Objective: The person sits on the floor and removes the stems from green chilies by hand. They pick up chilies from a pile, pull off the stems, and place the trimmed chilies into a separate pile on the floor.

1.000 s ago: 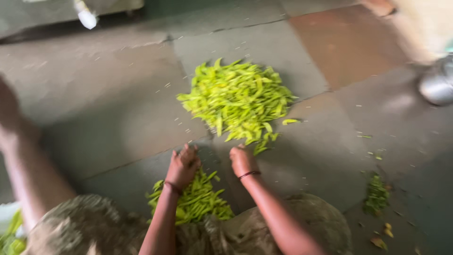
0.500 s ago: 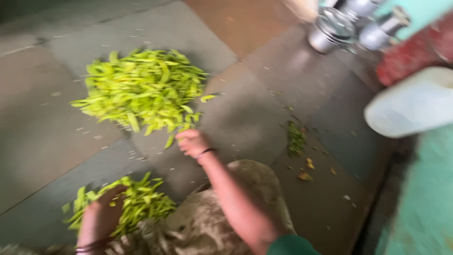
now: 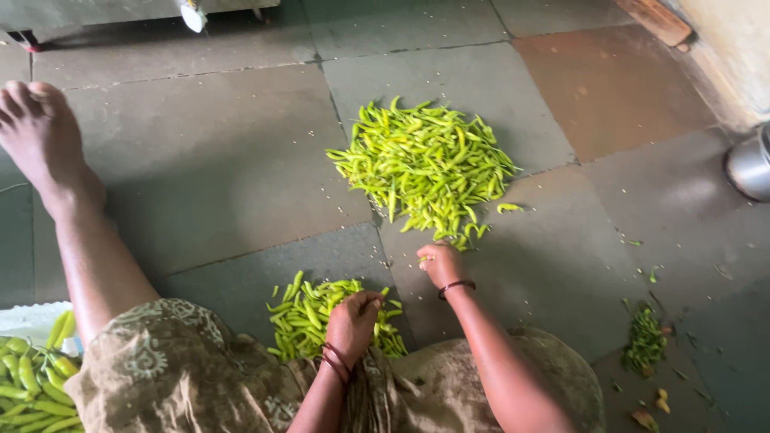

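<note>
A big heap of green chilies [image 3: 425, 168] lies on the stone floor ahead of me. A smaller heap of green chilies [image 3: 309, 317] lies close to my lap. My left hand [image 3: 353, 319] rests on the small heap with its fingers curled shut, and I cannot see anything inside them. My right hand [image 3: 441, 263] is at the near edge of the big heap. Its fingertips are pinched on a single green chili [image 3: 423, 258].
My bare left leg and foot [image 3: 40, 136] stretch across the floor at the left. A white container of chilies [image 3: 32, 321] sits at the bottom left. A small pile of green stems [image 3: 646, 341] lies at the right, and a steel pot [image 3: 750, 164] stands at the right edge.
My right hand has moved from beside the left hand out to the edge of the big heap. My left hand stays on the small heap. The view swung right and back.
</note>
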